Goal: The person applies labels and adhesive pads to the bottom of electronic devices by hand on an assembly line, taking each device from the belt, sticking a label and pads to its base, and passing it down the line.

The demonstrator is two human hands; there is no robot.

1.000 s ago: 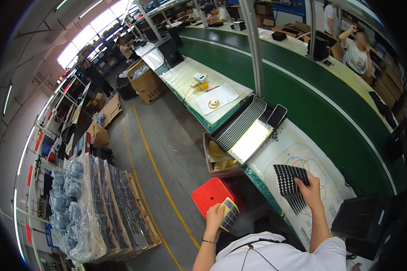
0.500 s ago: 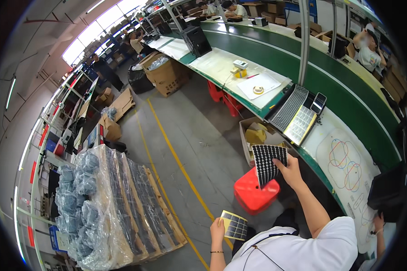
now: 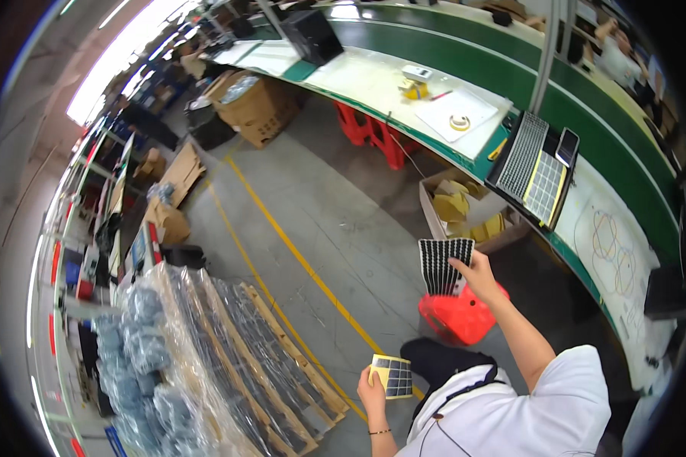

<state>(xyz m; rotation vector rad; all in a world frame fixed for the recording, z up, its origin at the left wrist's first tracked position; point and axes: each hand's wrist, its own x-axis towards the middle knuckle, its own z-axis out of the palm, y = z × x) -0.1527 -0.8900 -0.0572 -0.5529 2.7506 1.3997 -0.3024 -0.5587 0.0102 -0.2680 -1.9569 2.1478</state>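
Observation:
My left hand point(image 3: 371, 394) is closed on the edge of a yellow-backed sticker sheet point(image 3: 395, 378) with rows of dark square pieces. My right hand point(image 3: 476, 273), thumb on top, grips a larger sheet of small black pads point(image 3: 437, 266) laid out in close rows. Both sheets are held in the air, apart from each other. Below the right-hand sheet stands a red plastic stool point(image 3: 465, 316). On the bench to the right, a black tray point(image 3: 503, 177) bears another sheet of black pads point(image 3: 527, 152), a sheet of pale squares point(image 3: 547, 183) and a phone point(image 3: 567, 146).
The green-edged bench point(image 3: 373, 84) curves along the right, with a roll of tape point(image 3: 460, 122) on white paper. Under it sit an open carton point(image 3: 434, 209) of yellow scraps and another red stool point(image 3: 389, 145). A film-wrapped pallet point(image 3: 236, 358) stands at left. Several people are farther off.
The view has swung, so the bench and tray appear farther right. My right hand's sheet now hangs more upright, in front of the stool. Both hands keep their sheets.

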